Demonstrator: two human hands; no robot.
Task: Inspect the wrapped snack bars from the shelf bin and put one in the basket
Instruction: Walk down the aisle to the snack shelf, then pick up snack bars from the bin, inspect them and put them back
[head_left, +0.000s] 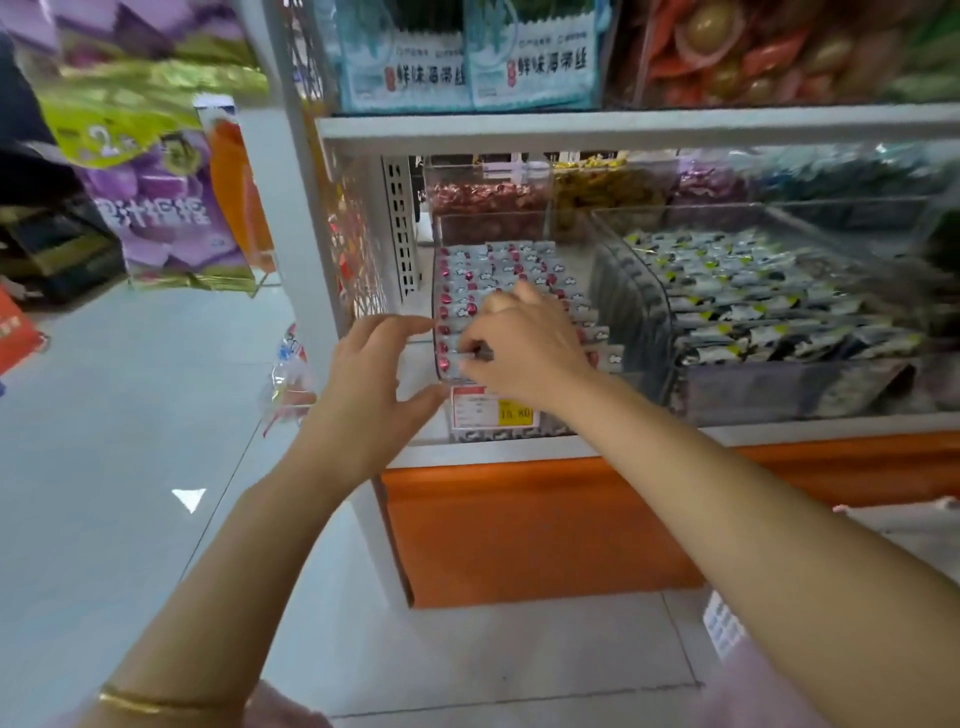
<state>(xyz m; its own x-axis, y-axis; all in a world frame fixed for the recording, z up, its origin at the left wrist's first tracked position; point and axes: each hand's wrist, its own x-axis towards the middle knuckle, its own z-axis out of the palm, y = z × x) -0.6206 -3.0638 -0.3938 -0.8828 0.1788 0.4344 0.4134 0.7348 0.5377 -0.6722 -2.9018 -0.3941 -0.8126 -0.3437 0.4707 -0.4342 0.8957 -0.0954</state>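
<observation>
My right hand (524, 353) curls into the shelf bin (438, 291), apparently pinching one of the wrapped snack bars (519, 265) at the front for inspection, while my empty left hand (374, 379) spreads open at its corner, probably steadying.

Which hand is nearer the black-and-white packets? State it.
Right. The right hand is over the neighbouring bin, just left of the black-and-white packets; the left hand is farther left.
</observation>
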